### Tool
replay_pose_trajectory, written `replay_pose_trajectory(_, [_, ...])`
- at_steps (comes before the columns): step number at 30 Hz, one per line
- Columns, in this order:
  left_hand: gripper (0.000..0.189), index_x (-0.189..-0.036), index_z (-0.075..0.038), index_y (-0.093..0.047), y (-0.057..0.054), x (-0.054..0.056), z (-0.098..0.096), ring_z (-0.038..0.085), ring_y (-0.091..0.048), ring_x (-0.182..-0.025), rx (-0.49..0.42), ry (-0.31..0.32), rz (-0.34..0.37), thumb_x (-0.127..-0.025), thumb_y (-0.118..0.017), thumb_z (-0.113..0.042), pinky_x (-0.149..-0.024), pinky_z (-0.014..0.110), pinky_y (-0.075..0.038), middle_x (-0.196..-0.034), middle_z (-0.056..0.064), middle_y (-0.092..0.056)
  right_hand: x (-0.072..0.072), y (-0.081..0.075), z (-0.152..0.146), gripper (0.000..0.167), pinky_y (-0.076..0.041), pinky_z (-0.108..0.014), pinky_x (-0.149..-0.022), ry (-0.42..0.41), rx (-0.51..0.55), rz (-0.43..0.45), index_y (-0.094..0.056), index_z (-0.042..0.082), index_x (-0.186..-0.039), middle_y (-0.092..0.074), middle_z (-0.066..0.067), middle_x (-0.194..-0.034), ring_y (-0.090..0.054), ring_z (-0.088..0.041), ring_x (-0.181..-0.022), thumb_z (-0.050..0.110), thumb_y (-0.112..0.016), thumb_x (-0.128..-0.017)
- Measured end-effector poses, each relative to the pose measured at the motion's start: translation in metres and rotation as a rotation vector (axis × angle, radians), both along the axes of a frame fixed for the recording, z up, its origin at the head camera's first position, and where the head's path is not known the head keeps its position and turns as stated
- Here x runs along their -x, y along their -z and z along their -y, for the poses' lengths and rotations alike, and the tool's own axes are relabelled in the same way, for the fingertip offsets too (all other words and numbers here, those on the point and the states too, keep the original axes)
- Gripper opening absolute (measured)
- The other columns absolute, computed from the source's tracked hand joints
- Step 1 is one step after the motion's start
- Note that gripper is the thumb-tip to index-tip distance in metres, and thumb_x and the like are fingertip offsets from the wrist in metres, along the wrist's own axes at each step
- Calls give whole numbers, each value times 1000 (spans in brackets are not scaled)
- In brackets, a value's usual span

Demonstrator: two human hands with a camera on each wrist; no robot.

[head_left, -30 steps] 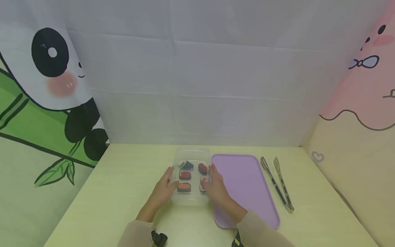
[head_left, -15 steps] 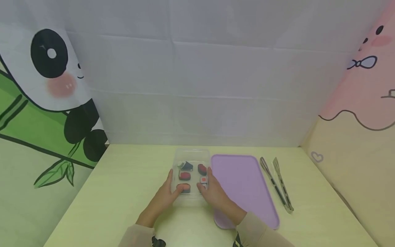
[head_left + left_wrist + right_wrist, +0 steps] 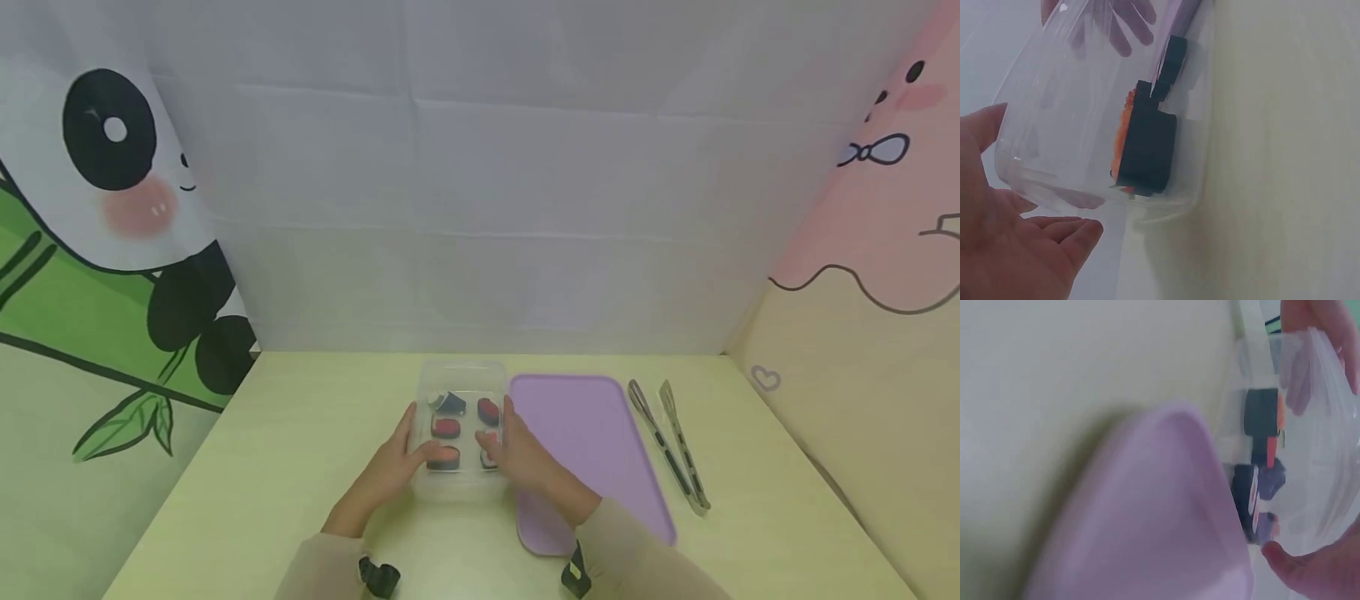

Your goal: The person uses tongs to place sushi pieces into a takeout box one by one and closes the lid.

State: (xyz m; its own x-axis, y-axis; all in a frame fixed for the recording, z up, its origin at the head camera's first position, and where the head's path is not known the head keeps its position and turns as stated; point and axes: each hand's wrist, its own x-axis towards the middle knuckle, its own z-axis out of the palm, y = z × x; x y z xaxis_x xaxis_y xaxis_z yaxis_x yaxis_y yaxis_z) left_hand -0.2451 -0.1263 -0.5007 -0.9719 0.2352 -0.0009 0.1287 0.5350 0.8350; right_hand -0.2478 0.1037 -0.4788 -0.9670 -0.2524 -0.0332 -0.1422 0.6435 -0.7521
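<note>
A clear plastic box (image 3: 461, 488) with a clear lid stands on the table, several toy sushi pieces (image 3: 446, 427) inside. Two pieces show red tops; one at the near left is dark-sided with an orange top, as the left wrist view shows. My left hand (image 3: 390, 471) grips the box's left side, its thumb over the lid and partly covering the orange piece. On the opposite side my right hand (image 3: 528, 458) holds the box, fingers along the wall and thumb over the lid. That thumb and hand partly hide the right-hand pieces.
A purple tray (image 3: 592, 450) lies right beside the box, under my right forearm. Metal tongs (image 3: 677, 477) rest to the right of the tray, arms spread. A white sheet (image 3: 480, 275) backs the table, with cartoon-printed panels on both sides.
Both thumbs have shifted inward over the lid, the left one onto the area above the orange piece. The right thumb now points further up. The box stays put.
</note>
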Motion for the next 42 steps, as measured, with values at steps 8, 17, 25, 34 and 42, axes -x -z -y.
replay_pose_trajectory(8, [81, -154, 4, -5, -7, 27, -6, 42, -14, -143, 51, 2, -36, -102, -52, -37, -113, 59, -16, -159, 24, -11, 17, 7, 15, 86, -25, -57, -111, 102, 14, 17, -5, -3, -154, -22, -31, -152, -27, -47, -137, 40, -54, -99])
replay_pose_trajectory(17, [78, -155, 0, 1, -1, 26, -6, 43, -7, -144, -9, 1, -7, -104, -47, -35, -113, 61, -11, -160, 23, -3, 16, 7, 20, 83, -23, -58, -112, 115, 25, -17, -5, -6, -153, -22, -34, -150, -23, -49, -137, 34, -55, -100])
replay_pose_trajectory(25, [78, -154, 3, -5, -9, 34, -6, 44, -13, -142, -38, 1, 12, -102, -51, -33, -111, 62, -17, -158, 25, -10, 26, -8, 9, 84, -23, -61, -110, 78, 57, 58, -1, -7, -152, -15, -41, -148, -21, -55, -135, 34, -53, -101])
replay_pose_trajectory(34, [73, -155, -1, -9, -6, 75, -7, 44, -14, -143, -10, -27, 1, -103, -46, -36, -113, 58, -15, -158, 24, -13, 64, -7, 3, 69, -31, -65, -104, 80, -78, -19, -11, 0, -155, -26, -32, -149, -29, -56, -131, 33, -44, -104])
replay_pose_trajectory(42, [71, -157, -5, -6, 1, 90, -9, 45, -17, -141, 32, -45, 12, -103, -42, -36, -113, 59, -15, -158, 23, -13, 74, 7, 8, 69, -29, -58, -109, 105, -102, -32, -15, 2, -155, -31, -31, -148, -34, -49, -132, 34, -45, -103])
